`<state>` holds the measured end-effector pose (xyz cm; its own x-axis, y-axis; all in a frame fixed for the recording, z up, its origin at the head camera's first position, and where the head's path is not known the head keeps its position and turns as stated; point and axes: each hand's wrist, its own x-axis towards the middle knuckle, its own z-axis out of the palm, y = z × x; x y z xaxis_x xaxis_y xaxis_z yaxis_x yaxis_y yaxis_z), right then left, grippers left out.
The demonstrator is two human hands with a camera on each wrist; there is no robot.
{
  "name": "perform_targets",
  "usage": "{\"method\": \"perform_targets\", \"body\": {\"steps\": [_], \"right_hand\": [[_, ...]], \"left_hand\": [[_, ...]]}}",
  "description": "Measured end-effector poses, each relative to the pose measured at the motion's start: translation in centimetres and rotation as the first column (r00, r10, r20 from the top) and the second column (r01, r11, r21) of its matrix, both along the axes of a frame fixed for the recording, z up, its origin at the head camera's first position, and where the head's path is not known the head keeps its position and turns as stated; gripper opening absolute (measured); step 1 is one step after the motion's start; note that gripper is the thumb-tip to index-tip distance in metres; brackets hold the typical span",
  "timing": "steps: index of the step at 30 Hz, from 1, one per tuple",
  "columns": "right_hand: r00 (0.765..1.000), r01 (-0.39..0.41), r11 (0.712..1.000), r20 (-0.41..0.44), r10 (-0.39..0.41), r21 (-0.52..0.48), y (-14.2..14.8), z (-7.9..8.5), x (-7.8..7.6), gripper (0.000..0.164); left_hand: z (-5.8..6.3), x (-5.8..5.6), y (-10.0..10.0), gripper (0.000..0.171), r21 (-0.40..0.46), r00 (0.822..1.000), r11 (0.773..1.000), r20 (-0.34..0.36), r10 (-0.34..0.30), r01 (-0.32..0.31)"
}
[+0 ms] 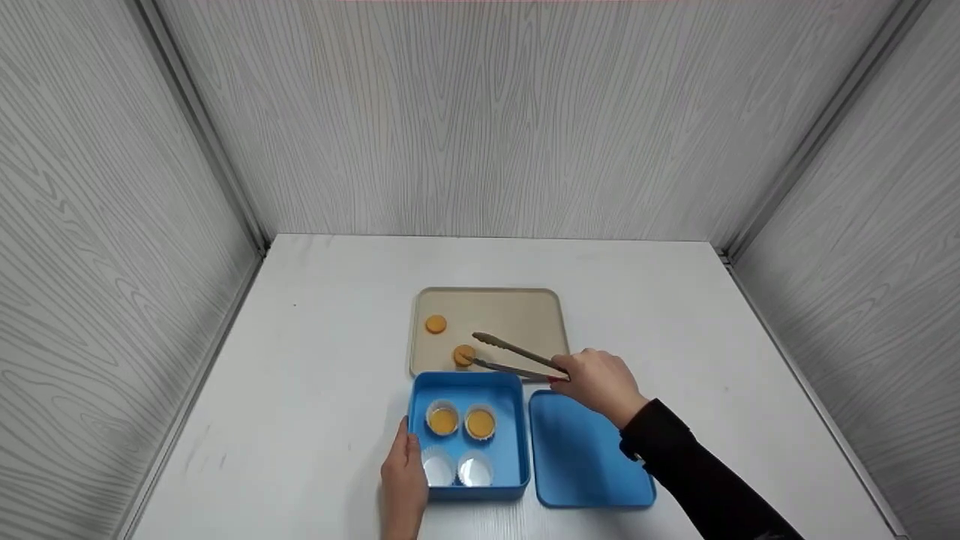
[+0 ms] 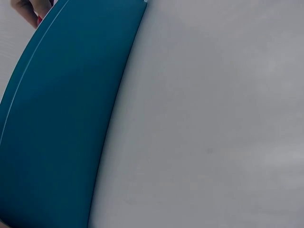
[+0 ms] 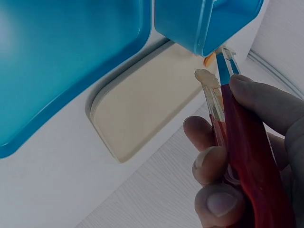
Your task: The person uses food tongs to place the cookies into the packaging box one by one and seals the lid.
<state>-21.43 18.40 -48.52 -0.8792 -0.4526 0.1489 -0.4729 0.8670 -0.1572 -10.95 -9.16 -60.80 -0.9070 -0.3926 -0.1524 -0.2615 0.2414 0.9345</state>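
Note:
My right hand (image 1: pixel 600 382) grips red-handled metal tongs (image 3: pixel 254 152) with their arms spread apart. One tong tip lies at a round orange-brown disc, like a small cookie (image 1: pixel 463 352), on the beige tray; the other tip is beyond it. A second cookie (image 1: pixel 436 324) lies farther left on that tray (image 1: pixel 517 315). My left hand (image 1: pixel 403 480) rests along the left wall of a blue box (image 1: pixel 510 450), its fingers fairly straight. Inside the box, two white cups (image 1: pixel 442 405) at the back hold yellow-orange discs, and two bare white cups (image 1: pixel 475 469) stand in front.
A flat blue lid (image 1: pixel 592 457) lies right of the box, under my right forearm. The tray sits directly behind the box on a white table (image 1: pixel 322 375). Grey wood-grain panels (image 1: pixel 487 112) enclose the table at the back and both sides.

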Motion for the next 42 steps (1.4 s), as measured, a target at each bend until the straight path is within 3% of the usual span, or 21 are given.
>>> {"method": "perform_targets", "body": {"steps": [10, 25, 33, 38, 42], "right_hand": [[0.997, 0.041, 0.999, 0.063, -0.043, 0.036, -0.4, -0.2, -1.0, 0.011], [0.998, 0.067, 0.997, -0.014, -0.066, 0.032, 0.5, -1.0, -1.4, 0.015], [0.998, 0.002, 0.999, 0.066, 0.001, -0.04, 0.8, -0.5, -1.9, 0.011], [0.993, -0.043, 0.999, 0.11, 0.045, -0.016, 0.5, -0.2, -2.5, 0.01], [0.99, -0.038, 0.999, 0.139, 0.037, 0.006, 0.1, 0.1, -3.0, 0.011]], "left_hand": [[0.1, -0.2, 0.1, 0.05, 0.008, 0.999, 1.0, 0.034, 0.0, 0.0], [0.2, -0.2, 0.1, 0.049, 0.009, 0.999, 1.0, 0.044, -0.002, 0.002], [0.0, -0.2, 0.0, 0.05, 0.01, 0.999, 1.0, 0.043, -0.001, 0.001], [-0.2, -0.4, 0.0, 0.05, 0.027, 0.999, 1.0, 0.05, -0.004, 0.003], [-0.2, -0.4, 0.0, 0.049, 0.021, 0.999, 1.0, 0.036, -0.005, 0.004]]}}
